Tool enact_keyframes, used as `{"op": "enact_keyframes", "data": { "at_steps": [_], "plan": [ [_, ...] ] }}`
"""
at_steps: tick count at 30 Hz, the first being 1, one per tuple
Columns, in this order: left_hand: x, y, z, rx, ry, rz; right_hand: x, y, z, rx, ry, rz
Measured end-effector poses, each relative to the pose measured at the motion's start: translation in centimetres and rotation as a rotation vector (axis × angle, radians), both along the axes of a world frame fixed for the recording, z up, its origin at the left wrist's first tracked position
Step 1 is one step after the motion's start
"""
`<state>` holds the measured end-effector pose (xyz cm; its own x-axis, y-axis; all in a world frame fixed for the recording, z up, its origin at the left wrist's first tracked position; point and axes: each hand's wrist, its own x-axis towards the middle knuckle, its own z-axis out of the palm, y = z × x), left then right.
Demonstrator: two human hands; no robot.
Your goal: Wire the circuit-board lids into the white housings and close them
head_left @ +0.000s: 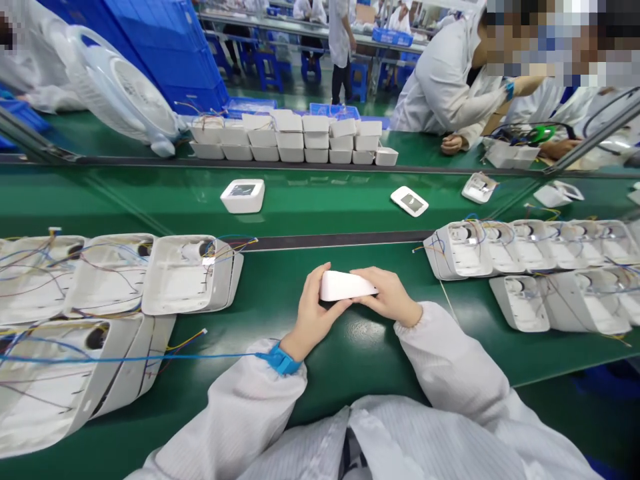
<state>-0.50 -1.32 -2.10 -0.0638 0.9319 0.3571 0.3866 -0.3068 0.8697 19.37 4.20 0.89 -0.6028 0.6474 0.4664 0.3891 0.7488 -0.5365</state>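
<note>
Between my two hands, just above the green bench (370, 373), is a small white plastic housing (345, 285), wedge-shaped from this side. My left hand (316, 308) grips its left end, fingers behind and thumb along the near lower edge. A blue wrist strap (281, 359) with a cord circles that wrist. At the narrower right end, my right hand (387, 293) holds the same housing between fingers and thumb. The housing's far face and underside are hidden from me.
Open white housings with loose wires stand stacked at left (193, 277) and right (463, 250). Beyond a dark rail, a white unit with a screen (243, 196) and a white front cover (410, 201) lie on the green belt. A fan (125, 87) stands far left; co-workers sit opposite.
</note>
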Motion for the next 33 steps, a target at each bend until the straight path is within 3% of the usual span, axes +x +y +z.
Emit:
{"op": "enact_keyframes", "data": {
  "at_steps": [3,8,11,17,21,28,31,33],
  "plan": [
    [0.3,0.0,-0.5,-0.051,0.0,-0.054,1.5,1.3,-0.6,-0.062,0.003,-0.117],
    [0.5,0.1,-0.9,-0.091,0.172,-0.174,3.7,3.7,-2.4,-0.35,0.026,-0.525],
    [1.2,0.1,-1.1,-0.033,0.324,-0.269,3.7,4.8,-3.1,-0.375,0.089,-0.603],
    [6.0,-1.7,0.0,0.039,0.444,-0.653,-1.1,8.7,-2.5,-0.435,0.201,-0.611],
    [6.8,-2.5,1.1,0.002,0.414,-0.819,-5.2,11.7,-2.5,-0.434,0.249,-0.592],
    [4.8,-0.6,-0.1,0.001,0.29,-0.686,-6.7,12.1,-4.5,-0.321,0.201,-0.454],
    [4.5,1.2,-0.6,0.013,0.288,-0.656,-6.7,11.8,-4.9,-0.21,0.078,-0.429],
    [3.9,2.6,-0.7,0.005,0.286,-0.563,-6.7,12.0,-4.7,-0.126,-0.045,-0.434]
  ]
}}
